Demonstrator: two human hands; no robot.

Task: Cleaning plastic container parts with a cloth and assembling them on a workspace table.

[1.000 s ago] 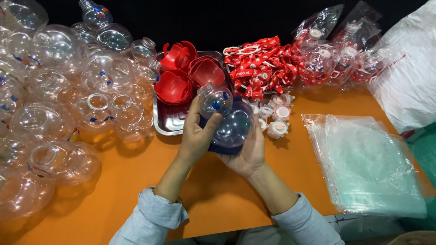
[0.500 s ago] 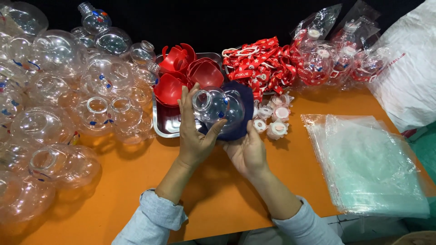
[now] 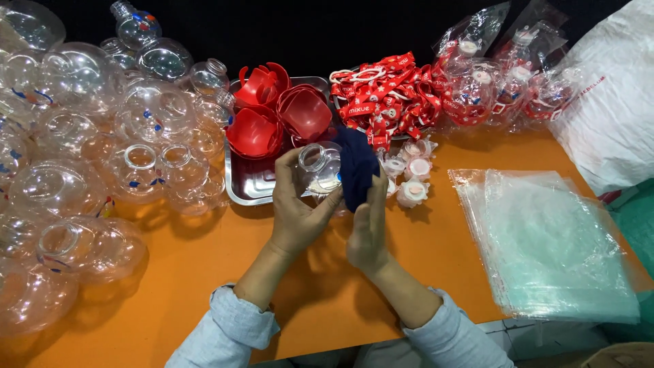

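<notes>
You are cradling a clear round plastic bottle in your left hand, fingers curled under it so its open neck is facing up. Your right hand is pressing a dark blue cloth against its side. Beyond, red plastic cups are lying in a steel tray.

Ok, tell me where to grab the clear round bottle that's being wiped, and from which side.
Grip the clear round bottle around its body from the left, probably as the left hand does now: fingers behind, thumb in front. The neck opening tilts up and away, so the wide body faces that side. The right hand presses the dark blue cloth against the bottle's right side, so that side is taken.
</notes>
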